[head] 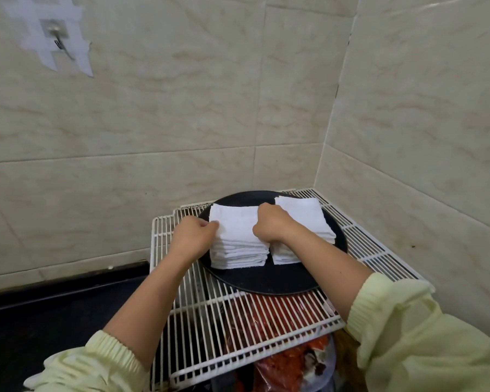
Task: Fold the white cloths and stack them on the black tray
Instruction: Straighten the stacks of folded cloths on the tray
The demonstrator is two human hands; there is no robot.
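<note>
Tray: your black tray sits on the white wire rack, toward the far right, close to the tiled corner.
Left stack: folded white cloths piled on the left half of the tray, layered edges facing you.
Right stack: a second pile just beside it, partly behind your right wrist.
Top cloth: lies flat on the left stack.
Left hand: fingers curled, pinching the left edge of that cloth.
Right hand: fingers curled down over its right edge, where the two piles meet.
Sleeves: pale yellow, pushed up both forearms.
Counter: dark, left of the rack.
Under the rack: red bags show through the near wires.
Wall: a metal hook taped to the far left tiles.
</note>
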